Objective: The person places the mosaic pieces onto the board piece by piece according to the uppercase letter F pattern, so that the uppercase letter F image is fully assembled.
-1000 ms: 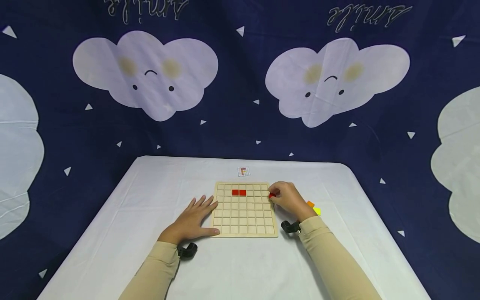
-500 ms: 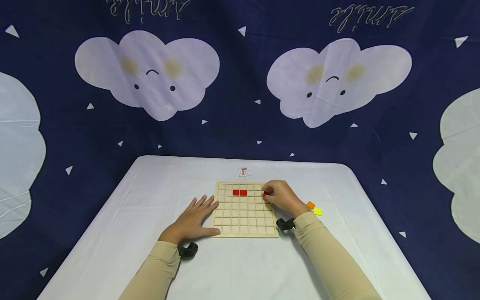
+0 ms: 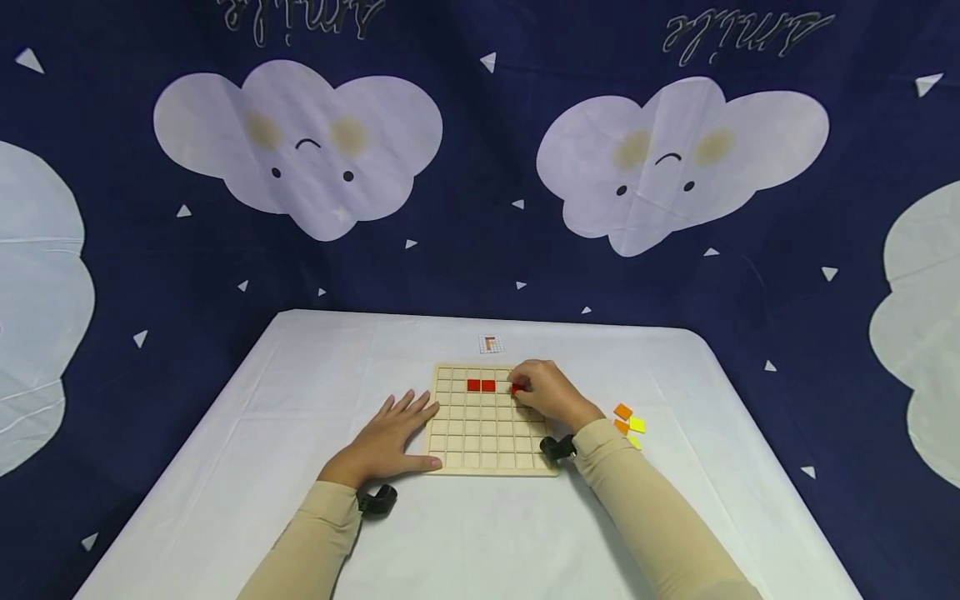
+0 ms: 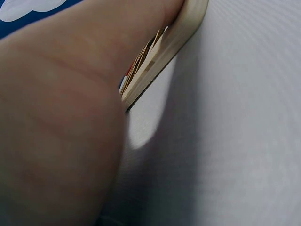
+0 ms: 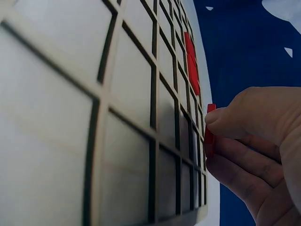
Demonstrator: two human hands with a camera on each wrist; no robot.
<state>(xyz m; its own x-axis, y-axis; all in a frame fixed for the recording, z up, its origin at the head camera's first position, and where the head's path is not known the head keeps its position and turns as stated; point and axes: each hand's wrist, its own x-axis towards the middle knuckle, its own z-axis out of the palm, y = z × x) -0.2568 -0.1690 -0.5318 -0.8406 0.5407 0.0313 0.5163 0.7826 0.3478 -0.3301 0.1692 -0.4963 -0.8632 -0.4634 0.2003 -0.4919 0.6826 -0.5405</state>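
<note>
Red tiles (image 3: 474, 386): two on board (image 3: 490, 429), one pinched by right hand (image 3: 551, 392); left hand (image 3: 385, 439) spread; four loose tiles (image 3: 622, 412).

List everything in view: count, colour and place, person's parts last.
Cloth tabletop: 1, white, foreground
Cloud fabric backdrop: 1, navy, behind
Square wooden grid board: 1, pale, on tabletop
Printed card: 1, white, beyond board
Red square tiles: 2, red, adjacent board cells
Held square tile: 1, red, over board
Orange square tiles: 2 visible, orange, right of board
Yellow square tiles: 2 visible, yellow, beside orange
Wrist devices: 2, black, wrists
Sleeves: 2, tan, arms
Left hand: 1, bare, board's left edge
Right hand: 1, bare, pinching held tile
</note>
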